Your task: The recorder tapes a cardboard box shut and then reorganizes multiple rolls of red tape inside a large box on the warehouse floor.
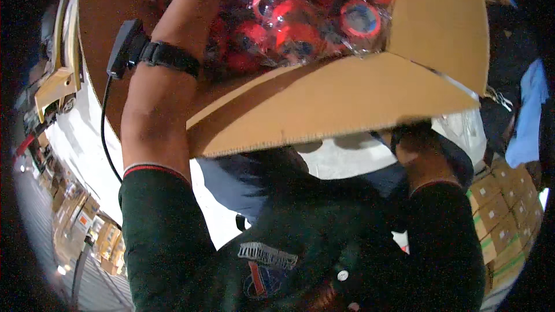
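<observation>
A large open cardboard box [439, 17] stands in front of me, its near flap [341, 95] folded out toward my body. Inside lie several red, ring-shaped things [360, 18] with dark or greyish middles, wrapped in clear, shiny plastic film [295, 26]. My left forearm [156, 98] reaches over the box's left part, and the hand itself is past the upper edge of the picture. My right forearm [428, 164] goes up under the near flap. There my right hand [411, 141] is mostly hidden in shadow, so its fingers do not show.
A black strapped device [128, 49] with a cable sits on my left arm. Stacked cardboard cartons [506, 214] stand at the lower right, with more cartons [87, 219] far left. A wooden-edged object [58, 89] is left of the box. Blue cloth [527, 112] hangs at the right.
</observation>
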Motion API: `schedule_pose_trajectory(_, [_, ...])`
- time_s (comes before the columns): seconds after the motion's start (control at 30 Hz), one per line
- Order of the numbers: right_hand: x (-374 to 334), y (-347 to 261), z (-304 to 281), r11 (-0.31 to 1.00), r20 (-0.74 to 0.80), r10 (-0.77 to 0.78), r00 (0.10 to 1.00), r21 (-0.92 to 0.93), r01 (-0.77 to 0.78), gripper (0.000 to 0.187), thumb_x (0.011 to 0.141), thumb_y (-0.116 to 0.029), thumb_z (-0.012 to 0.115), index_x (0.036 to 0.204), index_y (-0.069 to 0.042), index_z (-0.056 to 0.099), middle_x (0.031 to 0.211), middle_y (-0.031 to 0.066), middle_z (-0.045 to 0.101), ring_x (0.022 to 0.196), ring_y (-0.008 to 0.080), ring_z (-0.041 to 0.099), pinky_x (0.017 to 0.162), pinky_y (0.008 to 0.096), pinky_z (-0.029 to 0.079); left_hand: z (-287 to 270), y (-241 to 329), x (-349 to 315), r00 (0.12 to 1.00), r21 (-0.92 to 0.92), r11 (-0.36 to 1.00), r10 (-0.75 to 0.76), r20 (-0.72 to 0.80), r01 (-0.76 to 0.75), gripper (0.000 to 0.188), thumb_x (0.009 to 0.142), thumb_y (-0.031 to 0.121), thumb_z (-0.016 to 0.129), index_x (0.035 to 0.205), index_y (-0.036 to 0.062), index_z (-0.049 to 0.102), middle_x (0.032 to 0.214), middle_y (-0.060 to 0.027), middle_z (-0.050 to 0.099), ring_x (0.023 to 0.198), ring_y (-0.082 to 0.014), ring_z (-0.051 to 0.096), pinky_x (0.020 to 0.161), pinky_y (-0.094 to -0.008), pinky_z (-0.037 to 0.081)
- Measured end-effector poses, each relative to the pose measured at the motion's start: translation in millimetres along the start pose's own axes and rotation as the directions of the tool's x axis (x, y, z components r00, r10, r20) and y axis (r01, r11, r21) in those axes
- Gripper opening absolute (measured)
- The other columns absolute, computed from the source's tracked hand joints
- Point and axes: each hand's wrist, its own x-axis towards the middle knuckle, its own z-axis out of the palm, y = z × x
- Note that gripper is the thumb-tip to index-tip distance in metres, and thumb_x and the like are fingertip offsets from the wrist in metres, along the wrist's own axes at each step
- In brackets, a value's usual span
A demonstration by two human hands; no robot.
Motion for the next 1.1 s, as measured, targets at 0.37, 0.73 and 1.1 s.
schedule_pose_trajectory(0.37, [97.1, 29.3, 44.3, 0.982, -0.222, 0.167, 0.961, 0.126, -0.142, 0.022, 0.082, -0.018, 0.054, 0.091, -0.001, 0.062, 0.084, 0.0204, 0.063, 0.075, 0.0319, 0.062, 0.069, 0.0463, 0.048, 14.8, -6.2, -5.9, 0.984, 0.132, 0.982, 0.149, -0.097, -0.135, 0.042, 0.084, 0.042, 0.070, 0.094, 0.0003, 0.069, 0.081, -0.0013, 0.065, 0.067, -0.0099, 0.057, 0.062, -0.0285, 0.046])
schedule_pose_trajectory(0.73, [7.8, -87.0, -22.5, 0.685, -0.281, -0.409, 0.868, 0.534, 0.495, 0.021, 0.082, -0.020, 0.055, 0.094, -0.003, 0.061, 0.087, 0.0187, 0.063, 0.078, 0.0309, 0.062, 0.071, 0.0456, 0.048, -57.1, 7.2, -8.4, 0.981, 0.315, 0.937, 0.106, 0.160, -0.153, 0.021, 0.086, 0.022, 0.069, 0.086, 0.0009, 0.067, 0.076, -0.0070, 0.066, 0.066, -0.0160, 0.063, 0.058, -0.0317, 0.052])
schedule_pose_trajectory(1.1, [-256.3, -134.2, -130.5, 0.620, -0.592, -0.615, 0.521, 0.045, 0.783, 0.014, 0.071, -0.016, 0.068, 0.072, -0.007, 0.058, 0.099, 0.0141, 0.063, 0.096, 0.0326, 0.060, 0.080, 0.0434, 0.048, -208.3, 104.8, -169.0, 0.796, 0.995, -0.044, 0.603, -0.044, 0.088, 0.054, 0.085, 0.021, 0.070, 0.130, 0.0016, 0.047, 0.126, -0.0126, 0.057, 0.112, -0.0248, 0.058, 0.090, -0.0393, 0.051])
